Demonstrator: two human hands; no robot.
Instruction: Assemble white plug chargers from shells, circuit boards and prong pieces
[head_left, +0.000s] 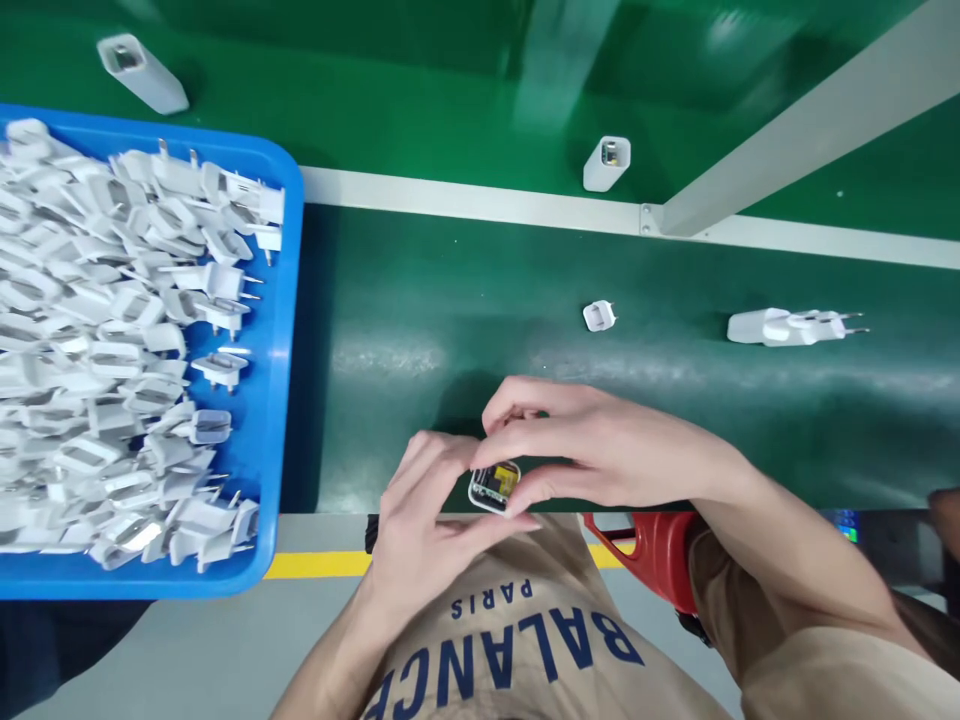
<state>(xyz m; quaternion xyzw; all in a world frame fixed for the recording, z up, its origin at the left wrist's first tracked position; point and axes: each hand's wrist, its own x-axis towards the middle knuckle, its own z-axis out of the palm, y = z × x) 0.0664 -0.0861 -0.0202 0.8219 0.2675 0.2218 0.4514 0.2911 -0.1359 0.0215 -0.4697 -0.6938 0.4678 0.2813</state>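
Note:
Close to the bench's front edge, my left hand (pixel 416 525) grips a white charger housing (pixel 496 486) between thumb and fingers. The housing's open end faces up, showing a yellow part and circuitry inside. My right hand (pixel 600 445) closes on the same housing from the right, thumb and fingertips at its rim. Whether the right fingers also hold a small part is hidden. Beyond my hands, a small white plug cap (pixel 599 317) with pins lies on the green bench. Farther right, a white plug piece (pixel 795 328) lies on its side, its pins pointing right.
A blue tray (pixel 289 330) heaped with white plug caps (pixel 97 360) fills the left side. Behind a pale rail (pixel 450 196) lie two open white housings, one at the right (pixel 606 165), another at the far left (pixel 144 75). A slanted grey post (pixel 795 125) rises at right.

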